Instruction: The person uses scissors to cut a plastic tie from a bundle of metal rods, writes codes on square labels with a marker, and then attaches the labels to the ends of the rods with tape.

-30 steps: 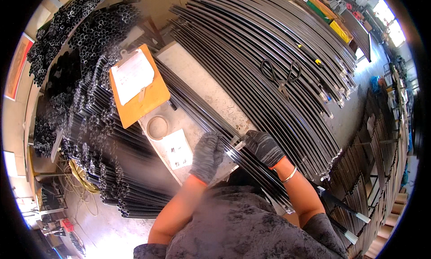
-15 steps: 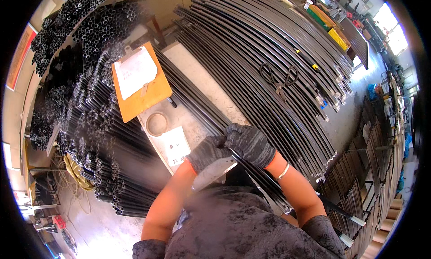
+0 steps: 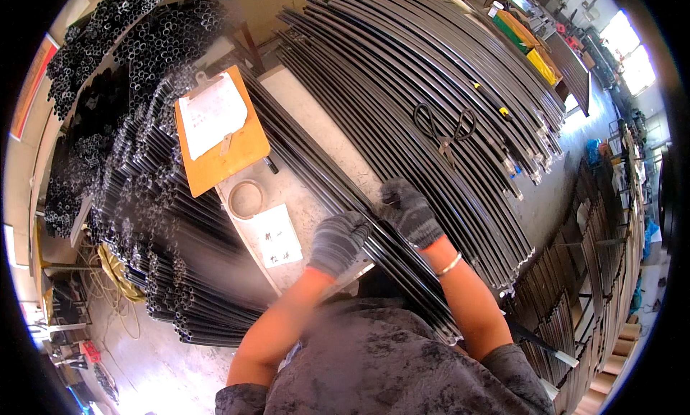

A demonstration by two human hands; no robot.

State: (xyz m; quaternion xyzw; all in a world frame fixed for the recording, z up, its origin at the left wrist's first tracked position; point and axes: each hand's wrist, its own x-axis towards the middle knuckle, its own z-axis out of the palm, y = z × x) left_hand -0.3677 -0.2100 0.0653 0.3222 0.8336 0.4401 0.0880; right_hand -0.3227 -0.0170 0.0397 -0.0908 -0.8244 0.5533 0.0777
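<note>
A bundle of long dark metal tubes [image 3: 316,172] runs slantwise across the white tabletop [image 3: 352,145] and past my body on the right. My left hand [image 3: 338,242], in a grey-striped knitted glove, lies against the left side of this bundle with its fingers curled onto the tubes. On the bundle's other side is my right hand [image 3: 411,215], gloved alike, its fingers bent inward. Whatever may be inside its fingers is hidden. Left of my left hand lie a white paper with handwriting [image 3: 278,236], a roll of tape [image 3: 246,199] and an orange clipboard [image 3: 228,156] bearing papers.
A wide layer of dark tubes [image 3: 402,77] spreads to the right, with black-handled scissors [image 3: 443,136] and a yellow-and-black tool [image 3: 492,102] on it. Stacked tubes [image 3: 162,221] fill the left side. A dark pen-like object [image 3: 270,165] lies beside the clipboard.
My hands have moved apart from their close-together position over the tubes. The right has shifted up and outward, and more of the bundle shows between them.
</note>
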